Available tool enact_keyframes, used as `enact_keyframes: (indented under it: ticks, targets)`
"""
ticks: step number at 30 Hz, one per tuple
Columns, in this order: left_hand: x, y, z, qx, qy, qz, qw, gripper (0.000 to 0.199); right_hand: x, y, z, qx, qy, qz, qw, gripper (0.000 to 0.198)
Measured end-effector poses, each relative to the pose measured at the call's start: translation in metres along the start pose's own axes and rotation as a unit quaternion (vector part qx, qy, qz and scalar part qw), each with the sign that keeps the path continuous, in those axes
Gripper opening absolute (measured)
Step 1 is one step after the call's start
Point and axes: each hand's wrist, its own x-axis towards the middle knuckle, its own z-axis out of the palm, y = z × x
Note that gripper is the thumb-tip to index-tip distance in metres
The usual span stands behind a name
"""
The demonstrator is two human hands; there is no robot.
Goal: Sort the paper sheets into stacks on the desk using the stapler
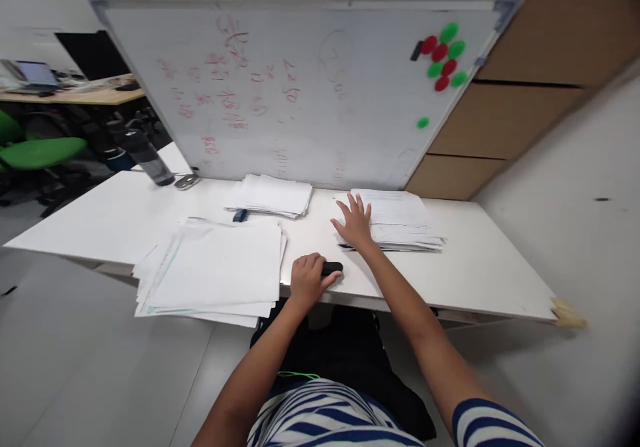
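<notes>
My left hand (307, 279) is closed around a small black object that looks like a stapler (332, 268), near the front edge of the white table. Only its rounded end shows; the rest is under my palm. With fingers spread, my right hand (356, 224) rests at the left side of a stack of papers (400, 214) close to the whiteboard. A larger, loosely piled stack of papers (217, 267) lies left of my left hand and overhangs the front edge. Behind it sits a smaller paper stack (275, 195).
A whiteboard (310, 100) with red writing and round magnets stands along the table's back. A small dark blue object (241, 216) lies between the left stacks. At back left are a dark bottle (147, 157) and a computer mouse (187, 181). Cardboard boxes (470, 120) stand behind the right side.
</notes>
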Motion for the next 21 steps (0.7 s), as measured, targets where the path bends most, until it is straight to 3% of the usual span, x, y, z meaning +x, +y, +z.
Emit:
enact_keyframes:
  ticks: [4,7,9,16,21]
  targets:
    - [0.001,-0.003,0.003,0.002,-0.003,0.002,1.0,0.038,-0.029,0.063,-0.017,-0.029,0.057,0.145,0.987,0.057]
    - [0.002,-0.004,0.003,-0.007,-0.007,0.009,1.0,0.037,-0.04,0.09,-0.014,0.006,0.02,0.252,0.968,0.071]
    - [0.002,-0.004,0.003,-0.013,-0.008,0.01,1.0,0.036,-0.042,0.094,-0.008,0.032,0.005,0.263,0.964,0.068]
    - [0.003,-0.005,0.003,-0.012,-0.005,0.02,1.0,0.035,-0.045,0.087,0.003,0.025,0.104,0.241,0.965,0.04]
    - [0.002,-0.004,0.002,-0.007,-0.002,0.027,1.0,0.035,-0.048,0.087,0.001,0.013,0.122,0.237,0.964,0.036]
